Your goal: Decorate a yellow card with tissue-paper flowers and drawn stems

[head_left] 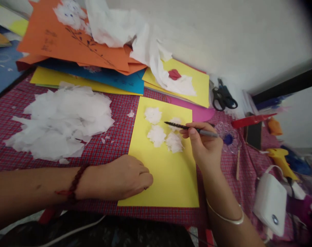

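My right hand (206, 145) grips a slim black pen (181, 127) with a grey rear end, its tip pointing left above a yellow sheet of paper (168, 178). Four-cornered in layout, several crumpled white tissue puffs lie on the sheet's upper half; one puff (156, 136) is left of the pen and another (174, 142) just below it. A third puff (175, 122) is partly hidden behind the pen. My left hand (125, 176) rests as a loose fist on the sheet's lower left, its fingertips tucked out of sight. I see nothing held in it.
A heap of torn white tissue (66, 123) lies on the red checked cloth (122, 127) at left. Behind are orange cards (68, 44), a blue card (115, 75) and draped tissue (145, 41). Scissors (223, 97), a glass dish (226, 137), a yellow glue gun (282, 159) and a white device (270, 202) stand right.
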Motion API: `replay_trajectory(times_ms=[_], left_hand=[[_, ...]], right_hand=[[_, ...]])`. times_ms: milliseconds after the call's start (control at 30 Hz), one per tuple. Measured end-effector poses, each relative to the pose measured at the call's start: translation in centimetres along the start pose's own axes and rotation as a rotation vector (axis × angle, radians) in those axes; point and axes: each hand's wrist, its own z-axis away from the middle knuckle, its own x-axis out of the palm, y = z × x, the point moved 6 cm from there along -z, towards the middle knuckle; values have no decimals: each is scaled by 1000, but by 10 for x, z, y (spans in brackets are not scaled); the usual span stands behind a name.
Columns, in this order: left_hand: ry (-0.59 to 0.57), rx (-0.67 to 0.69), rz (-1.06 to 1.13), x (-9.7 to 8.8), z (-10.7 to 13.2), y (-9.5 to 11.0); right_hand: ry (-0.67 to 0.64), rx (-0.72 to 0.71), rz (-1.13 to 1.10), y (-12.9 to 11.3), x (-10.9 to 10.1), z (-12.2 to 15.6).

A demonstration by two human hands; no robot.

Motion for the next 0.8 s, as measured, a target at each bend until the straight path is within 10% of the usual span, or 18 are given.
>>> replay_trajectory(times_ms=[800], left_hand=[[-12,3,2,-1,-2,0]], right_hand=[[0,6,-18,1,1,0]])
